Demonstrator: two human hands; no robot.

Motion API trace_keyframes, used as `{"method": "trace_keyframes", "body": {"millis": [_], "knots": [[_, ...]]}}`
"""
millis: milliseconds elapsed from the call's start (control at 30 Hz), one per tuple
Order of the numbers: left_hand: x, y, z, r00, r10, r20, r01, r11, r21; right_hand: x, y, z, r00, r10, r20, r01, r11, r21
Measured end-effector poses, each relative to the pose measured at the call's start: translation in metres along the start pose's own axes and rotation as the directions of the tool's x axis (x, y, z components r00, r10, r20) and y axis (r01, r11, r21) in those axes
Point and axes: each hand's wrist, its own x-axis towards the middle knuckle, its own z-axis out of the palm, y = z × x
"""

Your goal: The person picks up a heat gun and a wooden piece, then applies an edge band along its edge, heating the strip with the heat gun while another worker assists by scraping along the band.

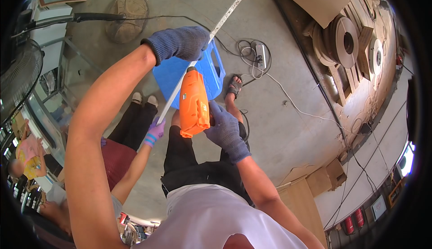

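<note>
My left hand, in a dark blue knit glove, is closed around a long, narrow white strip. Its fingers are partly hidden. The strip slants from the upper right, where its surface is speckled, down to the left. In my gloved right hand is the grip of an orange pistol-shaped power tool. Its dark nose points up at the strip, just below my left hand; contact there cannot be made out. A blue plastic stool stands under both. A co-worker's purple-gloved hand holds the strip's lower end.
The co-worker stands close on my left. A power strip with coiled cables lies on the floor beyond the stool. Brown rolls and wooden pallets line the right wall. A fan stands at far left, and a round dusty object lies near the top.
</note>
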Motion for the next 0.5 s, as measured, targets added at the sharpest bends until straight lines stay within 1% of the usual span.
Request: {"method": "trace_keyframes", "body": {"millis": [67, 200, 400, 500], "knots": [[0.0, -0.002, 0.003, 1.0, -0.027, 0.015, 0.028, 0.999, -0.025, -0.001, 0.0, 0.001, 1.0, -0.013, -0.007, 0.013, 1.0, 0.003], [-0.008, -0.001, 0.004, 1.0, -0.017, 0.002, 0.017, 1.0, -0.01, -0.004, 0.002, 0.008, 0.998, -0.021, -0.052, 0.023, 0.999, 0.033], [-0.016, 0.004, 0.005, 1.0, 0.002, 0.006, -0.002, 1.0, 0.004, -0.006, -0.001, 0.009, 1.0, 0.007, -0.014, -0.007, 1.0, 0.003], [-0.021, 0.01, 0.003, 0.999, 0.031, -0.006, -0.031, 0.999, 0.032, -0.007, 0.003, 0.014, 0.999, -0.024, -0.038, 0.024, 1.0, 0.005]]}}
